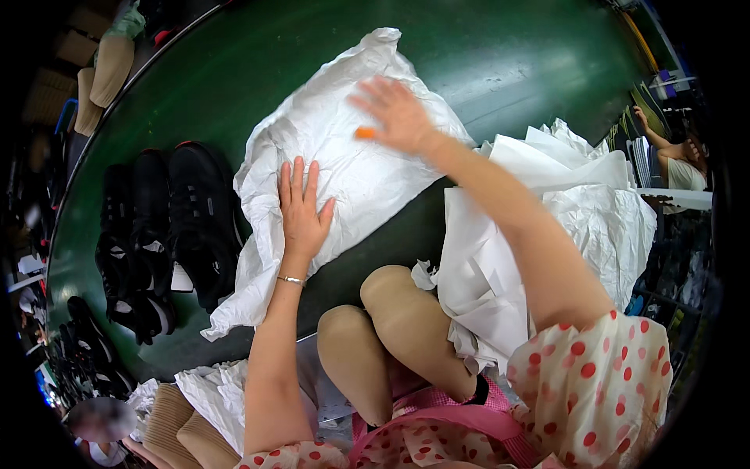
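A large crumpled sheet of white paper (pixel 355 172) lies spread on the green table, its far corner raised. My left hand (pixel 303 223) rests flat on its left part with fingers stretched out, a thin bracelet on the wrist. Farther over the same sheet is my right hand (pixel 394 117), fingers spread and somewhat blurred. I cannot tell if it touches the paper. A small orange piece (pixel 365 133) shows at its thumb; whether it is worn or held is unclear. Just left of the sheet stand several black shoes (pixel 201 211) side by side, one with a white tag.
A heap of white paper sheets (pixel 547 211) lies to the right, under my right forearm. More dark shoes (pixel 94 344) are at the lower left. Two rounded tan shapes (pixel 414 313) are by the near table edge. The green table (pixel 508 55) extends away; other people are around its edges.
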### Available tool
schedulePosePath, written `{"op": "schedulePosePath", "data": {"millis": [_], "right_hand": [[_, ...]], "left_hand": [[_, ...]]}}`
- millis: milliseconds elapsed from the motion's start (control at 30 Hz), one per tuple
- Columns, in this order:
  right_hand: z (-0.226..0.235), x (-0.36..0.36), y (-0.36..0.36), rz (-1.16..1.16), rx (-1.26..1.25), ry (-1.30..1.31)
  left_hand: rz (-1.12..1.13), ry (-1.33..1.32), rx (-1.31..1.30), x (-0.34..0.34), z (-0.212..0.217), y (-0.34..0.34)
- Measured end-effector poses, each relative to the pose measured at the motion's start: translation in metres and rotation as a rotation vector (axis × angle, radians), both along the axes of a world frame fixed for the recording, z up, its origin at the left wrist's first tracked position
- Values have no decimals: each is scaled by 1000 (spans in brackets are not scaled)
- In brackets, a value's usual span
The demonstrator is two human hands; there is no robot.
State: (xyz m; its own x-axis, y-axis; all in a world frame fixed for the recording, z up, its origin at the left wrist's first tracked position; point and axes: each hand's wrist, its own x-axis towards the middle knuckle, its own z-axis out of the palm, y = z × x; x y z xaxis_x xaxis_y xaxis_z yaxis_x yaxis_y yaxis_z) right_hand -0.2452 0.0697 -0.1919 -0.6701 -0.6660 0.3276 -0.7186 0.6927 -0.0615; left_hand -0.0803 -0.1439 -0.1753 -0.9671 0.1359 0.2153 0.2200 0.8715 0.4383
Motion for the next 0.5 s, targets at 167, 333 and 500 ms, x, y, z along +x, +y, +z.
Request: {"op": "schedulePosePath", "data": {"millis": [167, 333, 500], "right_hand": [[-5, -79, 97, -366, 19, 48], [38, -56, 28, -36, -593, -27], [8, 20, -68, 416, -238, -154]], "left_hand": [[-3, 33, 82, -3, -6, 2], [11, 10, 110, -3, -6, -3], [23, 12, 150, 0, -11, -7]]}}
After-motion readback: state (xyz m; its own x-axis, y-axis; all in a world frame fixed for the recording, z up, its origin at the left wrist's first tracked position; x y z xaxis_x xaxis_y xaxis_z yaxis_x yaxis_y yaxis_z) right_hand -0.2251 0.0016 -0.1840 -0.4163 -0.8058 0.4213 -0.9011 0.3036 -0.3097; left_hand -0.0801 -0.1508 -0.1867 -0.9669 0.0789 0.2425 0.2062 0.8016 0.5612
